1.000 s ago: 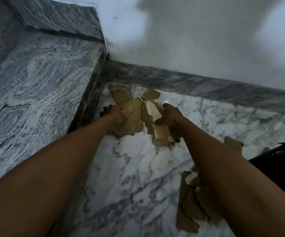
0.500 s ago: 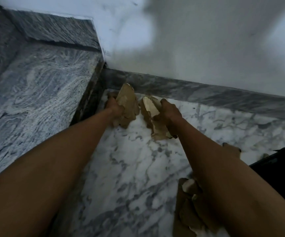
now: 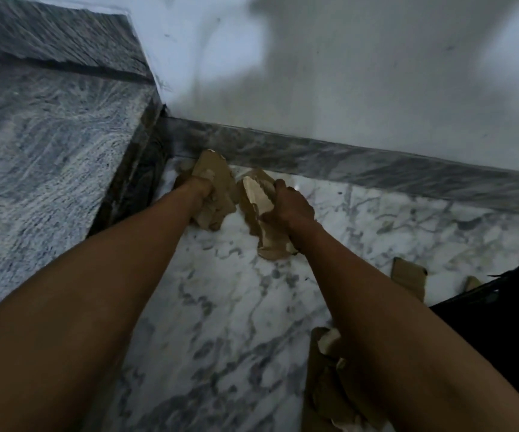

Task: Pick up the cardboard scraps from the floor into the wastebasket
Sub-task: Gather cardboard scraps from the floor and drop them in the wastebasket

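near the corner: both arms reached out twd where the grey stone step [image 3: 49, 157] met the wall skirting [image 3: 376, 166]
left hand [image 3: 200, 188]: closed tight on a bunch of brown cardboard scraps [image 3: 217, 194], bunch stuck up past the fist & hung below it
right hand [image 3: 292, 210]: fist shut round a 2nd bunch of torn cardboard [image 3: 262, 213], pale inner face showing, lower end hung just over the floor
floor [image 3: 220, 307]: white marble w/ grey veins
loose scraps: pile [image 3: 323, 385] by the right forearm at bottom, partly hidden by the arm; one flat piece [image 3: 407, 275] further right; a small bit [image 3: 471, 283] beside the dark object
dark object [image 3: 501, 322]: black, at right edge, too dark to say if it was the wastebasket
wall [image 3: 345, 73]: plain white, shadowed
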